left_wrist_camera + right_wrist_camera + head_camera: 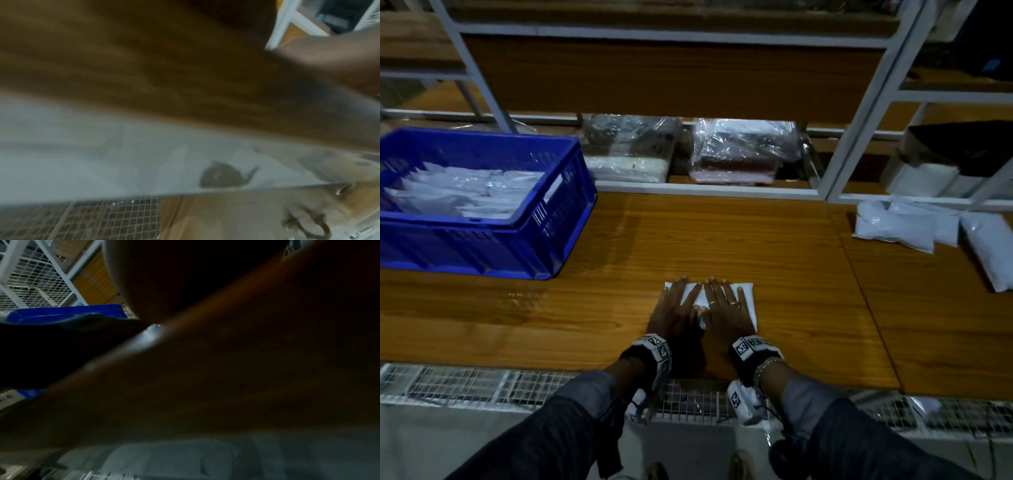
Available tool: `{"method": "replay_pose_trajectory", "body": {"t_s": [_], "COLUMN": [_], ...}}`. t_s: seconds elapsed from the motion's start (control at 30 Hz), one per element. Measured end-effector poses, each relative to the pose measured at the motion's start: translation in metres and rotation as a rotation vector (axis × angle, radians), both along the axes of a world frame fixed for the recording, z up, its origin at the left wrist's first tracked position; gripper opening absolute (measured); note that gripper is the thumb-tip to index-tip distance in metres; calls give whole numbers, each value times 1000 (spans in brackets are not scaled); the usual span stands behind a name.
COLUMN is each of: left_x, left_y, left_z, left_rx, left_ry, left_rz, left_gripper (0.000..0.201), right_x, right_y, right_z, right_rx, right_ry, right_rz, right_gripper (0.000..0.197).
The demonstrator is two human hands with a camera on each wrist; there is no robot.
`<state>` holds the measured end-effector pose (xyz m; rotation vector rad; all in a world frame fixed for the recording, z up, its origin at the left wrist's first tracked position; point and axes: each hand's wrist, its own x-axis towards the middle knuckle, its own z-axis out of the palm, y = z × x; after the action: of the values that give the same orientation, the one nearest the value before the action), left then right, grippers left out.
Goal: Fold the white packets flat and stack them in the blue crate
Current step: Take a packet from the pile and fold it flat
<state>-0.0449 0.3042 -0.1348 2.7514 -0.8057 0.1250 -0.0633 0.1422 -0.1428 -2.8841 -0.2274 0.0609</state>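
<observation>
Both hands lie flat, fingers straight and spread, palms down on one white plastic packet (748, 301) near the front edge of the brown wood-grain bench (722, 233). The left hand (674, 308) covers the packet's left half, the right hand (726, 308) its middle and right, thumbs almost meeting over a crease at the centre. Neither grips anything; they press. The wrist views are too blurred and dark to add detail about the fingers.

The step in hand looks like flattening the fold. To do it well, I would keep the palms low and sweep outward from the centre crease toward the edges, so trapped air leaves through the open end rather than puffing the packet back up. Keep the edges lined up before releasing pressure, since slick plastic tends to spring open or slide on a smooth bench.

The blue perforated plastic crate (558, 219) stands at the bench's left rear, well apart from the hands, already holding a layer of white packets (472, 192). More loose, unfolded white packets (900, 226) wait at the right end of the bench. Lift the folded one pinched across its crease so it stays shut during the carry
</observation>
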Motion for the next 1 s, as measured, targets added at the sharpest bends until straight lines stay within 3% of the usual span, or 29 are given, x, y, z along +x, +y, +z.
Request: {"method": "replay_pose_trajectory", "body": {"t_s": [0.13, 0.23, 0.4, 0.5, 0.67, 0.7, 0.8, 0.9, 1.0], "left_x": [3, 2, 7, 11, 13, 11, 1, -12, -21], "left_y": [6, 7, 12, 9, 5, 5, 4, 2, -1], "left_z": [-11, -6, -17, -17, -13, -8, 8, 17, 19], "left_rx": [-38, -68, -23, 1, 19, 60, 161, 161, 127], "left_ry": [20, 61, -7, 105, 351, 359, 169, 167, 174], "left_rz": [17, 101, 125, 150, 167, 180, 181, 166, 97], "left_gripper": [49, 54, 60, 58, 58, 61, 73, 56, 59], "right_x": [2, 4, -3, -4, -4, -2, -1, -7, -14], "right_y": [-1, -16, -28, -24, -22, -23, -28, -30, -28], "right_z": [11, 6, 6, 3, 1, 4, 12, 11, 10], "right_rx": [-31, -20, -11, 15, -14, -23, -18, -34, -49], "right_ry": [-21, 79, 45, -36, -25, -8, 73, 29, 8], "right_rz": [22, -44, -72, -87, -95, -92, -82, 19, 99], "right_gripper": [64, 79, 95, 91, 86, 86, 84, 75, 68]}}
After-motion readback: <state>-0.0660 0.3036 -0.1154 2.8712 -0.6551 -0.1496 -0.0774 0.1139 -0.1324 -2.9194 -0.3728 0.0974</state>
